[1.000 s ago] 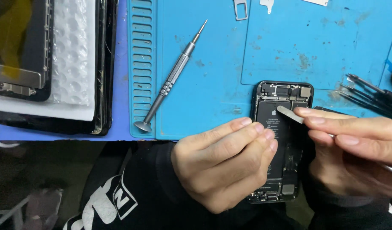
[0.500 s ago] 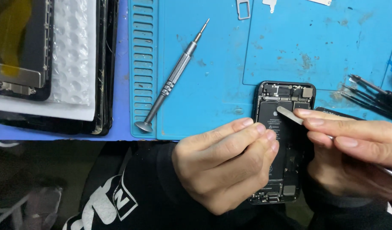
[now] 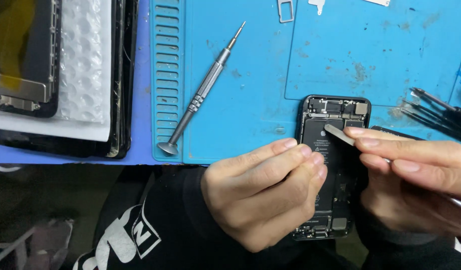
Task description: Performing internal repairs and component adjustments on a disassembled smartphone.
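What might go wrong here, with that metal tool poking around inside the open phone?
The flat metal pry tool in the right hand rests on the black battery; a slip might puncture it. The left hand grips only the opened phone's edge, so it may shift. The screwdriver could roll off the blue mat.

I see a matt blue rubbery mat [image 3: 250, 100], scuffed and stained, a brushed metal screwdriver [image 3: 203, 90] with a knurled grip, a dull metal pry blade [image 3: 339, 135] over the opened phone's [image 3: 335, 165] glossy black battery, and clear plastic bubble wrap [image 3: 85, 65].
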